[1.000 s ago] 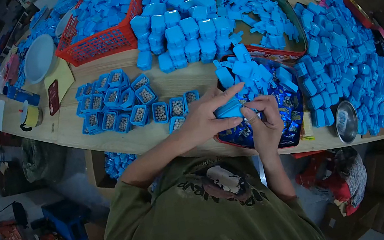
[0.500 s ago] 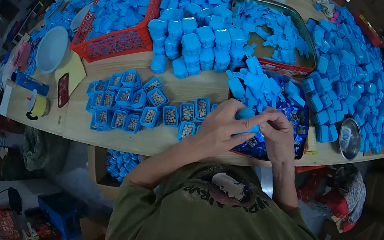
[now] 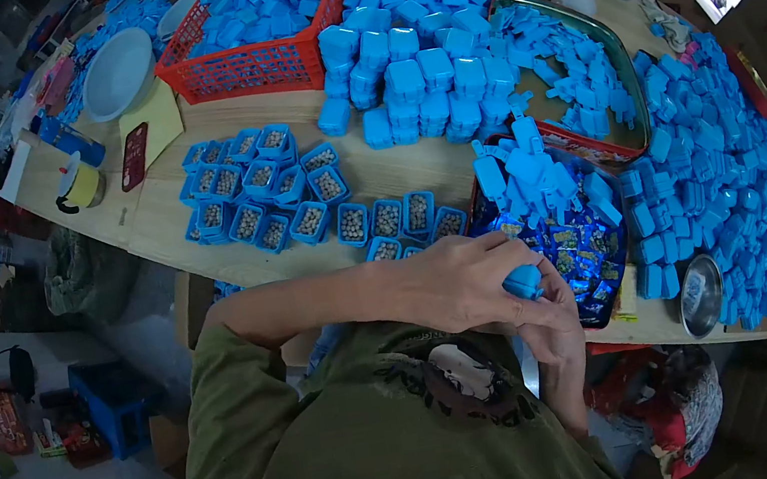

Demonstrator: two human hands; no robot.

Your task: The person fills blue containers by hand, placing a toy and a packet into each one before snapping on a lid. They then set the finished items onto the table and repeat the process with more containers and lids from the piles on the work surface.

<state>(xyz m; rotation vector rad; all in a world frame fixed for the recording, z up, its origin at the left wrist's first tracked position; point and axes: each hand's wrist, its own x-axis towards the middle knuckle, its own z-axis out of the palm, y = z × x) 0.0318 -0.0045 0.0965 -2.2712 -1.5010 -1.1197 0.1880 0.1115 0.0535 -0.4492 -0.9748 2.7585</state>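
In front of my chest, both hands meet around a small blue plastic box (image 3: 522, 282). Curled over it from the left is my left hand (image 3: 452, 284), hiding much of it. My right hand (image 3: 556, 327) presses against it from the right, its fingers partly covered by the left. Just beyond the hands, a tray (image 3: 625, 275) contains blue foil packets (image 3: 584, 257), with loose flat blue plastic pieces (image 3: 523, 165) piled on top. Left of that stand open blue boxes (image 3: 353, 224) filled with small pale balls.
At the back are a red basket (image 3: 251, 81) of blue pieces and stacked closed blue boxes (image 3: 423, 81). A tin tray (image 3: 629, 66) with flat pieces lies behind the packets. To the right are a large heap of blue boxes (image 3: 698, 177) and a metal bowl (image 3: 700, 296).
Both hands have drawn back from over the packet tray toward my body, with the blue box between them. The left hand has turned over it, and the camera view has shifted slightly.
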